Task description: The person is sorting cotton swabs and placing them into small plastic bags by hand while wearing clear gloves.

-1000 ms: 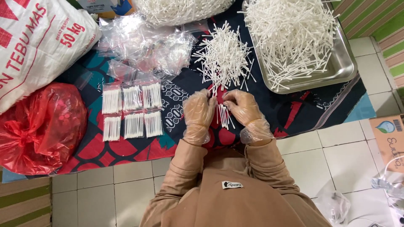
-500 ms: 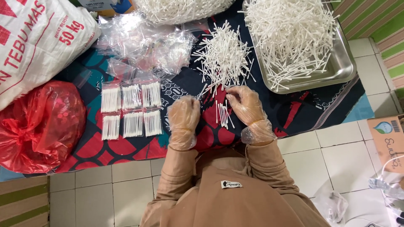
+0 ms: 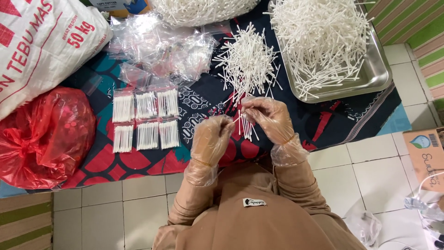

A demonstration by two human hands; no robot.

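Both my hands wear clear plastic gloves and meet over a patterned dark cloth (image 3: 323, 122). My left hand (image 3: 212, 139) is curled around a few white cotton swabs. My right hand (image 3: 268, 118) pinches more swabs just beside it, above a small loose group of swabs (image 3: 247, 127) on the cloth. Beyond my hands lies a spread pile of cotton swabs (image 3: 247, 62). Left of my left hand, several small clear packets filled with swabs (image 3: 145, 120) lie in two rows.
A steel tray (image 3: 377, 74) heaped with swabs sits at the far right. Empty clear bags (image 3: 159, 46) lie at the back, a white sack (image 3: 41, 46) and a red plastic bag (image 3: 44, 132) at the left, a cardboard box (image 3: 425, 157) on the tiled floor at right.
My left hand swung out toward the packets, then came back to meet my right hand over the loose swabs. My right hand stayed nearly in place.
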